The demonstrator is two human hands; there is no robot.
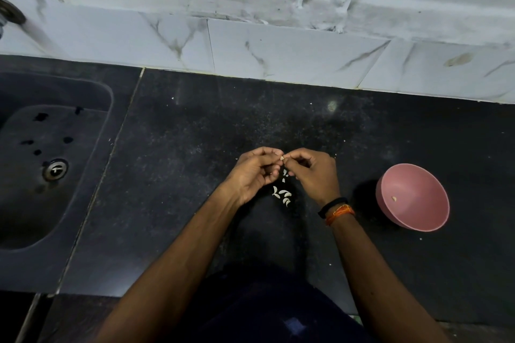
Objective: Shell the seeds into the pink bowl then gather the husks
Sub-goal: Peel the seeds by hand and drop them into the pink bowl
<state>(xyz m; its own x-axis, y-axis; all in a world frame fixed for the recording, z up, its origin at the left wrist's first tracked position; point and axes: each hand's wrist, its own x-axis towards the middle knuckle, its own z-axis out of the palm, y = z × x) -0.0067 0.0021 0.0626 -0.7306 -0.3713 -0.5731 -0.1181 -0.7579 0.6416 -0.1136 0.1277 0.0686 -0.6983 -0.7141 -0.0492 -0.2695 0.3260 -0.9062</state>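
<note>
1. Left hand (255, 172) and right hand (312, 172) meet fingertip to fingertip, both pinching one seed (282, 158) above the tabletop (195, 203).
2. Pale husks (282, 194) lie scattered just below the hands.
3. Bowl (412, 198) sits tilted to the right, one kernel (394, 198) inside.

left hand (252, 172): fingers curled, pinching | right hand (313, 172): fingers curled, pinching, fingertips meeting

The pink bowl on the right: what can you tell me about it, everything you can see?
The pink bowl is round, matte and plastic-looking. It stands upright on the dark speckled counter, to the right of the right hand, which does not touch it. It is nearly empty: one small pale kernel lies inside.
</note>
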